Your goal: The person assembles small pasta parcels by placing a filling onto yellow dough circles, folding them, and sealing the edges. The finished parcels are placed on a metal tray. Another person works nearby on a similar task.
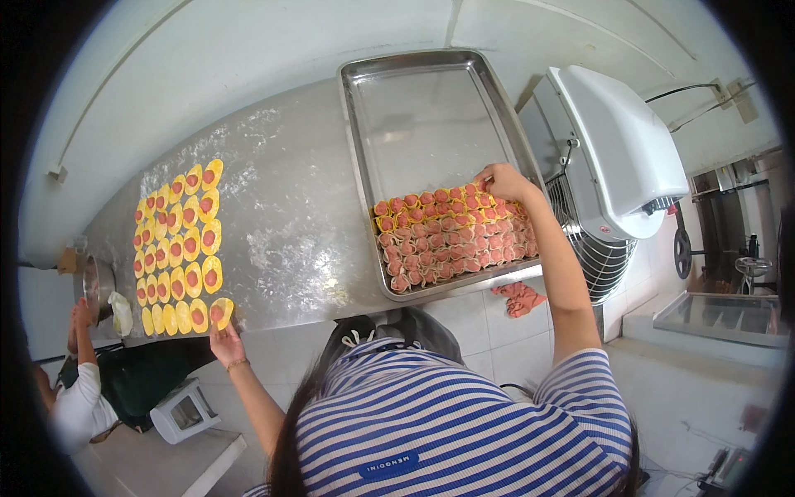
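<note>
My left hand (pixel 225 343) is closed on the edge of a yellow dumpling wrapper (pixel 220 310) topped with pink meat filling, at the near right corner of the laid-out wrappers. Beside it on the steel table (pixel 290 166) lie rows of yellow wrappers (pixel 176 248), most with a ball of filling; several in the nearest row are bare. To the right, my right hand (pixel 505 181) reaches over a large metal tray (pixel 358 149). Its fingers pinch a small yellow dumpling at the far row of packed dumplings (pixel 451 236); the hand partly hides it.
White flour smears mark the table. A white mixer (pixel 621 157) with a wire guard stands right of the tray. At the far left, a co-worker's hands (pixel 81 316) are by a metal bowl (pixel 99 286). A reddish cloth-like thing (pixel 519 299) lies below the tray's near edge.
</note>
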{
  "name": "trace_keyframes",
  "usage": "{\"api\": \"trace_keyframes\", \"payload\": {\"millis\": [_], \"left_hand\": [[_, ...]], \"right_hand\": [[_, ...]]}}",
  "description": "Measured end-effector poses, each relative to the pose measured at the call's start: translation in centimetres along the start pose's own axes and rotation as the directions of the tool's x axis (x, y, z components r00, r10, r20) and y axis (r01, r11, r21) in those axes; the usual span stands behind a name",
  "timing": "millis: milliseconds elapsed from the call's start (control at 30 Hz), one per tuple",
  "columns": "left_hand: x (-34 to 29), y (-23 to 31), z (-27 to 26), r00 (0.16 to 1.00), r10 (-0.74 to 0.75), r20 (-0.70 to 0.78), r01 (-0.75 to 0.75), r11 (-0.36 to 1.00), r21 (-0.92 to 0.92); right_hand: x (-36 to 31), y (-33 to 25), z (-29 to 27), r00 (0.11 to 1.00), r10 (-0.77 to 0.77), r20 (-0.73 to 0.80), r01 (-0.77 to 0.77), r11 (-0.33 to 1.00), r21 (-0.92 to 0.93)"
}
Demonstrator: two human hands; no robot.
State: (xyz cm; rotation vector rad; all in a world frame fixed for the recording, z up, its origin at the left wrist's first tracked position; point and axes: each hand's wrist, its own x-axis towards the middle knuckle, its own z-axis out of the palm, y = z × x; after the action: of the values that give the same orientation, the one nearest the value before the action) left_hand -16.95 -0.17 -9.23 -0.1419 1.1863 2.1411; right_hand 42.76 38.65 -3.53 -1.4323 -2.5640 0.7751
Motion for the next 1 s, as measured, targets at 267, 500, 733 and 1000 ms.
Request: {"api": "trace_keyframes", "payload": {"millis": [267, 500, 733, 1000], "left_hand": [[-2.1, -3.9, 2.8, 0.98, -0.057, 0.19, 0.065, 0.997, -0.035], [-3.6, -6.7, 6.2, 0.928, -0.261, 0.266, 0.269, 0.963, 0.009], [-6.2, -8.4, 12.0, 0.853, -0.4, 0.335, 0.373, 0.917, 0.145], [-8.9, -8.6, 18.4, 0.688, -0.502, 0.524, 0.474, 0.858, 0.199]], "right_hand": [[0.2, 0.0, -0.6, 0.999, -0.033, 0.037, 0.03, 0.997, 0.073], [0.3, -0.2, 0.1, 1.0, -0.024, -0.002, 0.024, 0.981, 0.193], [0.7, -0.4, -0.4, 0.973, 0.032, 0.227, -0.049, 0.996, 0.071], [2.8, -7.3, 1.9, 0.949, 0.025, -0.313, 0.091, 0.932, 0.35]]}}
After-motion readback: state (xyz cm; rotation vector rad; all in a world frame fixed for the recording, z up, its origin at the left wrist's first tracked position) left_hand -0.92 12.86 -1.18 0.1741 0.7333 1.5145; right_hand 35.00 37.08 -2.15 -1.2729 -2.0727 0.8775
